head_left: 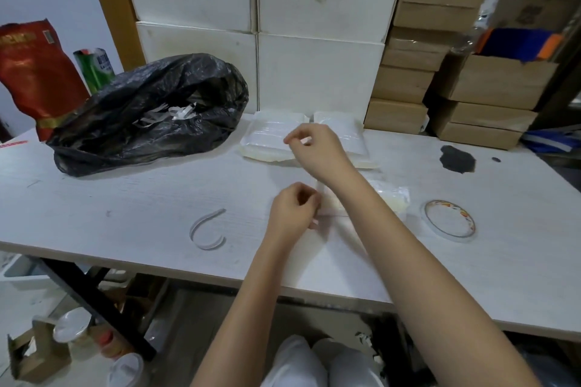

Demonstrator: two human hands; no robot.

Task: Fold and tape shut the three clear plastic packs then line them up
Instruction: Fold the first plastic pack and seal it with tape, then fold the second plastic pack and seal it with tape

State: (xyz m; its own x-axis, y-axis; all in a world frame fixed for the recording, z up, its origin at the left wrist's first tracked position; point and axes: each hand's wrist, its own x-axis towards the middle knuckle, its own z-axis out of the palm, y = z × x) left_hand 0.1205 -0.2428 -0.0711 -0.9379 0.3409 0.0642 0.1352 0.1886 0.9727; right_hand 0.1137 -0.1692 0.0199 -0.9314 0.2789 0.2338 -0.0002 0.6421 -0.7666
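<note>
Two clear plastic packs lie side by side at the back of the white table (125, 204), one on the left (267, 138) and one on the right (349, 132). A third clear pack (386, 198) lies nearer, partly hidden under my right forearm. My left hand (294, 214) pinches the left edge of this near pack, fingers closed on a thin strip. My right hand (317, 151) is raised above it, thumb and fingers pinched on what looks like a thin clear strip of tape. A tape roll (448, 225) lies flat to the right.
A black plastic bag (147, 116) with white strips inside sits at the back left. A curled white backing strip (207, 229) lies on the table's left middle. White boxes (314, 25) and stacked cardboard boxes (408, 82) line the back. A dark stain (457, 159) marks the right.
</note>
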